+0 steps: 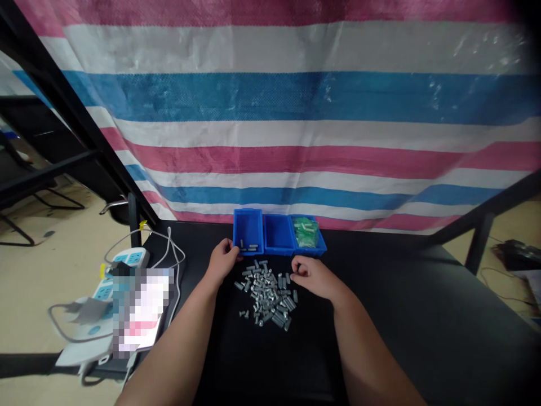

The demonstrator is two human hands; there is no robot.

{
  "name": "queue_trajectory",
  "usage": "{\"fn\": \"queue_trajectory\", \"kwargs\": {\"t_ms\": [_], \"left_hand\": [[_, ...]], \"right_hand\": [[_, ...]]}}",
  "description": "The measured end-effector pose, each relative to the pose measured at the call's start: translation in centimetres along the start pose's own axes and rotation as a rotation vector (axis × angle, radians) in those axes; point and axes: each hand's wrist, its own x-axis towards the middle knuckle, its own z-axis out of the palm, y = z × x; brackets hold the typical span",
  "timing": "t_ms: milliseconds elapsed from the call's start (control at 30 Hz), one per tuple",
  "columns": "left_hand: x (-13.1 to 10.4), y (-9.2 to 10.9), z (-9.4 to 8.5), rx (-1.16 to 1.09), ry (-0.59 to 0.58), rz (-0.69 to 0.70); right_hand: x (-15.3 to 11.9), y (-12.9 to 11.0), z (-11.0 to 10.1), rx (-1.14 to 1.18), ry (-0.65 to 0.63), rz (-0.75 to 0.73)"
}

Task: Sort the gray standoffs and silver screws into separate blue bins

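My left hand [223, 263] is at the front left corner of the left blue bin [248, 224], its fingers curled against the bin's edge. Several small metal pins lie at the front of that bin. A loose pile of metal screws and cylindrical pieces [270, 293] spreads over the black table between my forearms. My right hand [313, 276] hovers at the pile's upper right, thumb and forefinger curled towards each other; whatever lies between the fingertips is too small to make out.
Beside the left bin stand a middle blue bin [279, 231] and a right blue bin [322, 248] with a green bag [306, 232] in it. At the left are a power strip [134, 258], white cables and a lit, blurred-out screen [146, 307]. A striped tarp [296, 129] hangs behind the table.
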Motion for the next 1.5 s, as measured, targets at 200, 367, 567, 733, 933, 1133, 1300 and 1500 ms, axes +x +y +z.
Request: {"fn": "queue_trajectory", "kwargs": {"t_ms": [200, 367, 567, 733, 933, 1133, 1300, 1500], "left_hand": [[-0.2, 0.5, 0.2, 0.005, -0.003, -0.001], [-0.3, 0.7, 0.1, 0.034, -0.014, 0.006], [-0.1, 0.3, -0.1, 0.043, -0.015, 0.005], [0.0, 0.0, -0.2, 0.023, -0.010, 0.006], [0.1, -0.3, -0.2, -0.005, -0.011, 0.013], [0.1, -0.2, -0.2, 0.020, -0.011, 0.009], [-0.1, 0.0, -0.1, 0.004, -0.014, 0.002], [0.0, -0.3, -0.1, 0.017, -0.010, 0.035]], "right_hand": [[0.2, -1.5, 1.3, 0.229, -0.142, -0.129], [0.6, -3.6, 3.7, 0.523, -0.060, -0.257], [0.8, -4.1, 4.1, 0.307, 0.056, -0.326], [0.8, -1.8, 1.9, -0.094, 0.185, -0.181], [0.2, -0.5, 0.3, -0.198, 0.014, -0.060], [0.4, -0.9, 1.0, -0.265, 0.023, -0.075], [0.6, -1.2, 1.3, -0.087, 0.175, -0.135], [0.7, -2.1, 2.1, 0.182, -0.085, -0.142]]}}
